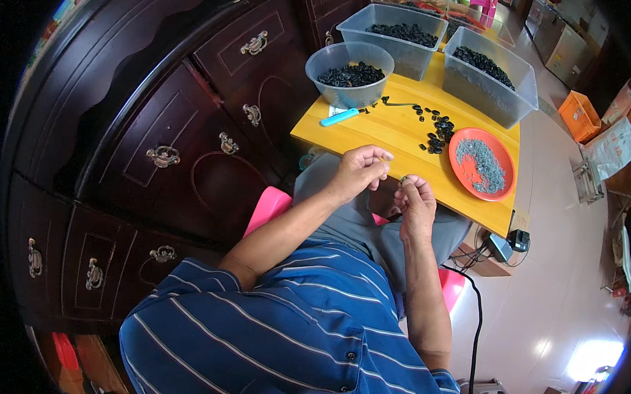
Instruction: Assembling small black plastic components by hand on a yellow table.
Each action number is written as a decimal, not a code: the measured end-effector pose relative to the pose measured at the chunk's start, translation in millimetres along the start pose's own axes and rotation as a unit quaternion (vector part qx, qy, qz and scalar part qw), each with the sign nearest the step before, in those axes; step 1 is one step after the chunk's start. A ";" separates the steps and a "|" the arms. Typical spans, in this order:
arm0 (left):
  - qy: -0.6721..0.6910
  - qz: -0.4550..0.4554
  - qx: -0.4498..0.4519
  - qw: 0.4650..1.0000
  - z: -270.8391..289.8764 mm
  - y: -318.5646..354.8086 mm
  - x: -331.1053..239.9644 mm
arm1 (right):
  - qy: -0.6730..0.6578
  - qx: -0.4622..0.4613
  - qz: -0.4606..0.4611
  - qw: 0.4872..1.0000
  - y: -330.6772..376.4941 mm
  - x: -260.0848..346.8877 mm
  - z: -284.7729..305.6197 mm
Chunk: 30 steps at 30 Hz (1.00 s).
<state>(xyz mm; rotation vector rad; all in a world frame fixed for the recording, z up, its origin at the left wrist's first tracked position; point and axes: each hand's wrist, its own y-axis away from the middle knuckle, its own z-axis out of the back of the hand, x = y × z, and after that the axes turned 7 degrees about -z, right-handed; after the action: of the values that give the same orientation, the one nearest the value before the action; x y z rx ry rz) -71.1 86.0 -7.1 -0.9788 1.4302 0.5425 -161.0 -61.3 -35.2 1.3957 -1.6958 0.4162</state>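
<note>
The right hand (pixel 417 202), gripping a tiny piece (pixel 404 179), was nearer the red plate (pixel 505 146), on its right; the left hand's (pixel 361 174) grip (fingers curled) could not be told.

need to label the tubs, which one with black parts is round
The clear bowl behind the blue-handled tool: it is circular, while the bins of black parts are rectangular.

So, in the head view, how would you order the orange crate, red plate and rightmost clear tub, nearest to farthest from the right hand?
From the right hand:
1. Red plate: on the table, just to its right.
2. Rightmost clear tub: beyond the plate.
3. Orange crate: off the table, farther right.
</note>
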 end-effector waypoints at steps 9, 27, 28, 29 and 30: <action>-0.037 -0.014 0.040 0.998 -2.7 2.7 -8.0 | 0.029 0.020 0.026 0.999 0.0 -2.8 -2.5; -0.051 -0.005 0.073 0.996 -2.9 5.2 -4.1 | 0.007 -0.023 0.018 1.000 1.3 0.6 -4.2; -0.015 0.009 0.073 0.997 -4.7 6.3 -3.9 | -0.009 -0.011 0.014 1.000 0.4 0.2 -2.6; 0.020 0.024 0.073 0.997 -5.6 6.9 -4.1 | -0.025 0.001 0.011 1.000 -0.5 -0.2 -1.7; 0.021 0.025 0.073 0.997 -6.2 7.4 -4.6 | -0.025 0.000 0.010 1.000 -0.8 -0.3 -0.5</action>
<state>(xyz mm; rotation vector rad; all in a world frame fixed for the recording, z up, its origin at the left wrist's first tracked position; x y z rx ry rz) -81.2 85.9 -3.6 -0.8440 1.5132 0.4492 -160.0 -61.0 -35.4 1.4006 -1.7519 0.3944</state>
